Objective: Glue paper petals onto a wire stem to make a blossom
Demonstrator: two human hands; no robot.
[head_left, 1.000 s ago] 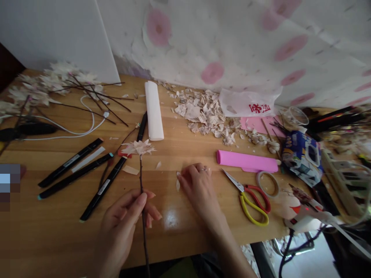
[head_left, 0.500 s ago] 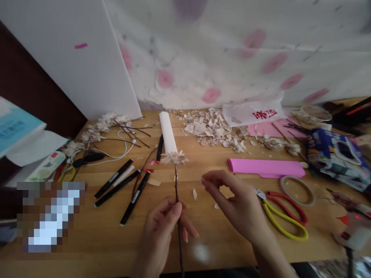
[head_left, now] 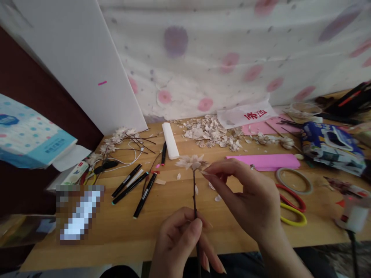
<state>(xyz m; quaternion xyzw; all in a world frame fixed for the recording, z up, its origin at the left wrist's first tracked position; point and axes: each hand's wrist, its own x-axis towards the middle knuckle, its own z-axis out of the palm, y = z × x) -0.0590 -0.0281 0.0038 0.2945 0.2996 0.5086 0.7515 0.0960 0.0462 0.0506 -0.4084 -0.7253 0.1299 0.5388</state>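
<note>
A handmade flower (head_left: 191, 161) with pale, pointed petals tops a thin dark stem (head_left: 194, 193) in front of me. My left hand (head_left: 181, 235) grips that stem between thumb and fingers, low down near the table's front edge, and keeps it upright. At the flower's right side, my right hand (head_left: 243, 197) has thumb and forefinger pinched together, the tips against or just beside the petals. Whatever sits in that pinch is too small to make out. A few loose petals (head_left: 218, 198) lie on the table around the stem.
Black markers (head_left: 145, 195) lie at left, with finished flowers (head_left: 123, 135) behind. A petal heap (head_left: 205, 131) and white roll (head_left: 171, 141) are at the back. Right: pink paper (head_left: 266, 161), tape roll (head_left: 308, 183), red-yellow-handled pliers (head_left: 292, 221), wipes pack (head_left: 333, 148), hot glue gun (head_left: 355, 208).
My right hand has come up to the flower's right side from apart. The flower and left hand have shifted right in view. The camera view has also moved.
</note>
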